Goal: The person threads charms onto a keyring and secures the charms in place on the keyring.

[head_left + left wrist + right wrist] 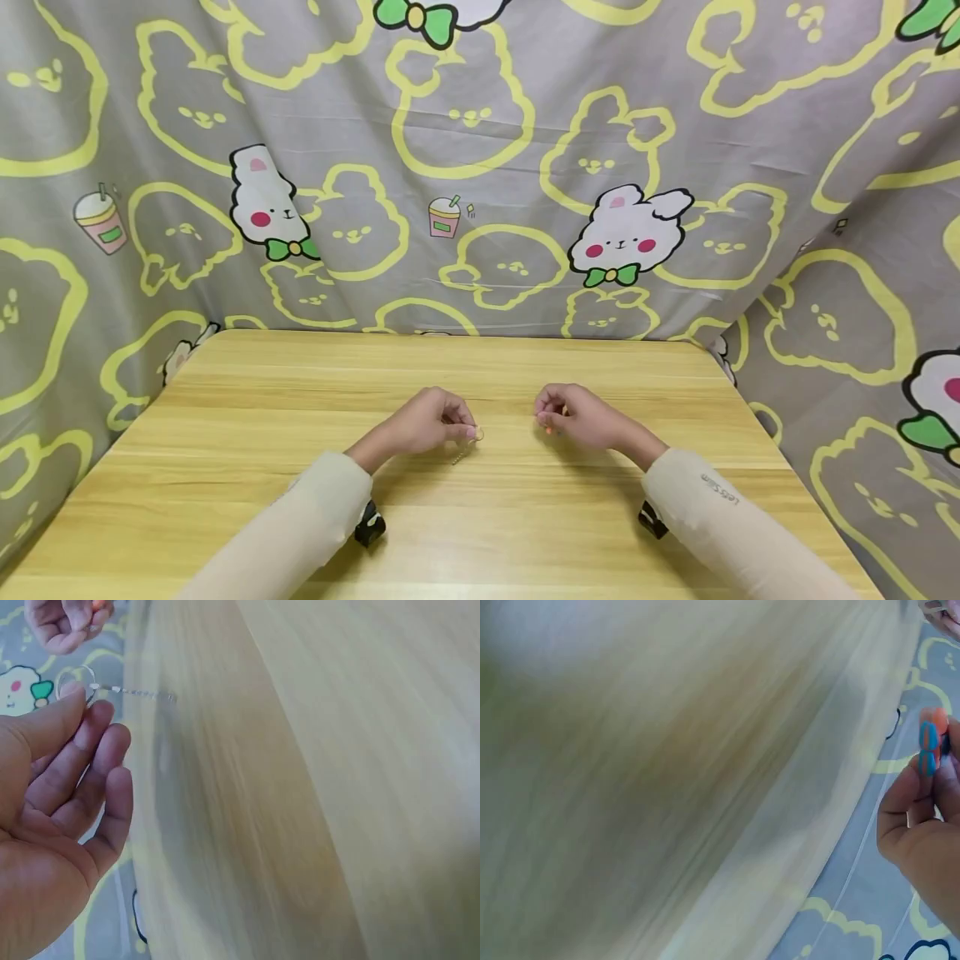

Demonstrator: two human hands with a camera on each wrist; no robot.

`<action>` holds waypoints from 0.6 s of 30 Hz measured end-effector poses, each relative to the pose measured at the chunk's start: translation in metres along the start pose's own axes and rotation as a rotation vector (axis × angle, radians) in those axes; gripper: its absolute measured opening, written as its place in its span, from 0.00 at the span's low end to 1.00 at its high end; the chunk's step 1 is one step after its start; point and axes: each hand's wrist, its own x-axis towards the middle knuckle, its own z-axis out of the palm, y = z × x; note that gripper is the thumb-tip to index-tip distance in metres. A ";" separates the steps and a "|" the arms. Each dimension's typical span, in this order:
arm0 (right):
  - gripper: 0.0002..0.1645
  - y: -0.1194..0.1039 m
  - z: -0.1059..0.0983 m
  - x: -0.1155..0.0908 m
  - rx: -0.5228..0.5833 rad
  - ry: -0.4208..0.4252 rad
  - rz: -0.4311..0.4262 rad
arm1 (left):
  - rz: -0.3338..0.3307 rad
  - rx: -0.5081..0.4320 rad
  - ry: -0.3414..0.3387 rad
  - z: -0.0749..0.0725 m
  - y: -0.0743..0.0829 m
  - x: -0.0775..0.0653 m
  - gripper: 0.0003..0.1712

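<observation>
My left hand [437, 421] pinches a thin metal key ring [480, 433] between thumb and index finger, above the table. From the ring hangs a short chain [142, 693], clearest in the left wrist view. Across from it, my right hand [581, 417] pinches a small orange and blue piece [928, 742] between its fingertips. Its exact kind cannot be made out, since the fingers cover part of it. The two hands face each other, some way apart, and the ring and the coloured piece do not touch.
A wooden table [480, 533] lies under both hands. Behind it and at its sides hangs a grey curtain [337, 108] with yellow outlines and white rabbit figures. Black wrist straps [369, 525] show below the light sleeves [300, 517].
</observation>
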 end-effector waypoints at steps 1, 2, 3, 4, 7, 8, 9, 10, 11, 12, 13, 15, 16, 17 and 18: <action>0.05 -0.001 0.000 0.000 0.041 0.010 0.011 | -0.001 -0.004 0.007 0.000 0.002 0.000 0.05; 0.05 -0.002 0.000 0.000 0.078 0.022 0.021 | 0.000 -0.008 0.015 0.001 0.003 0.001 0.05; 0.06 -0.002 -0.001 0.001 0.107 0.037 0.031 | 0.007 -0.012 0.026 0.002 0.005 0.002 0.05; 0.07 -0.003 -0.001 0.001 0.139 0.054 0.042 | 0.009 -0.013 0.038 0.002 0.007 0.002 0.05; 0.10 -0.006 -0.002 0.002 0.205 0.100 0.076 | 0.024 -0.021 0.084 0.002 0.013 0.004 0.04; 0.10 -0.006 -0.003 0.003 0.220 0.112 0.080 | 0.028 -0.025 0.100 0.002 0.015 0.005 0.04; 0.10 -0.006 -0.003 0.003 0.233 0.123 0.081 | 0.031 -0.031 0.117 0.002 0.017 0.005 0.04; 0.10 -0.007 -0.003 0.003 0.242 0.136 0.076 | 0.029 -0.038 0.130 0.001 0.020 0.005 0.05; 0.10 -0.008 -0.003 0.004 0.243 0.151 0.067 | 0.030 -0.045 0.143 0.001 0.021 0.005 0.05; 0.10 -0.009 -0.003 0.004 0.241 0.172 0.058 | 0.028 -0.051 0.156 0.001 0.023 0.005 0.05; 0.09 -0.010 -0.002 0.005 0.237 0.194 0.050 | 0.027 -0.057 0.169 0.000 0.025 0.005 0.05; 0.09 -0.013 -0.001 0.006 0.232 0.247 0.036 | 0.028 -0.070 0.189 0.001 0.027 0.005 0.05; 0.08 -0.015 0.000 0.007 0.224 0.276 0.032 | 0.025 -0.076 0.196 0.001 0.028 0.005 0.05; 0.08 -0.016 0.000 0.007 0.217 0.302 0.030 | 0.024 -0.083 0.204 0.001 0.030 0.006 0.04; 0.08 -0.018 0.001 0.008 0.214 0.327 0.028 | 0.024 -0.092 0.211 0.001 0.031 0.006 0.04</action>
